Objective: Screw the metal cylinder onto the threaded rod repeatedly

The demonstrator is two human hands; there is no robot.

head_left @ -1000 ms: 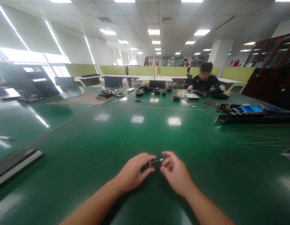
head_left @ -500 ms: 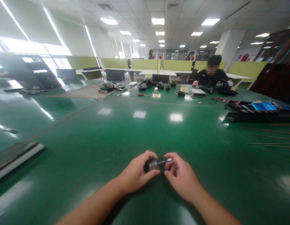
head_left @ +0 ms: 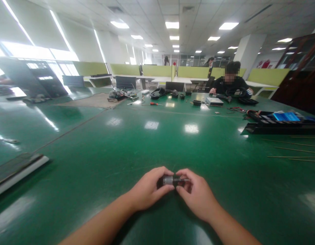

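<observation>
A small metal cylinder with a thinner dark shaft (head_left: 168, 180) lies level between my hands, its exact kind too small to make out. My left hand (head_left: 152, 187) is closed round its thick end, thumb below and fingers above. The far left end is hidden in the palm. At the thin end, my right hand (head_left: 198, 194) has its fingertips and thumb curled about the shaft. Fingers partly cover that tip. Both hands are low over the green tabletop (head_left: 137, 146), their fingertips almost meeting.
A grey panel with a white edge (head_left: 24, 173) lies at the left. Thin rods (head_left: 295, 153) and a black tray with a blue packet (head_left: 282, 127) are at the right. An orange screwdriver (head_left: 154, 103) and electronic parts lie farther back. A person (head_left: 231, 83) sits across the table.
My right hand has closed in over the shaft, so less of it shows. The cylinder has turned slightly and is now more level. My left hand keeps its hold.
</observation>
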